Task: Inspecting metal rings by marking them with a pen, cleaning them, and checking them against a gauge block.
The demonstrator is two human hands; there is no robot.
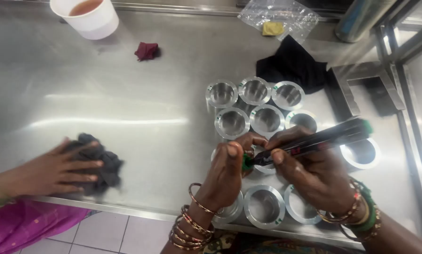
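Observation:
My right hand [314, 176] grips a black marker [324, 138] with a green tip and green end, the tip pressed at a shiny metal flanged cup [265, 167] that is mostly hidden under my fingers. My left hand [225, 176] pinches that same cup at its rim beside the marker tip. Several more identical metal cups [254, 91] stand in a cluster on the steel table [140, 117], some behind my hands and some at the near edge [263, 206]. Green marks show on a few rims.
Another person's hand [51, 171] rests on a dark grey cloth [100, 162] at the left. A white cup of brownish liquid [86, 16], a small maroon rag [146, 51], a black cloth [291, 63] and a plastic bag [279, 16] lie farther back.

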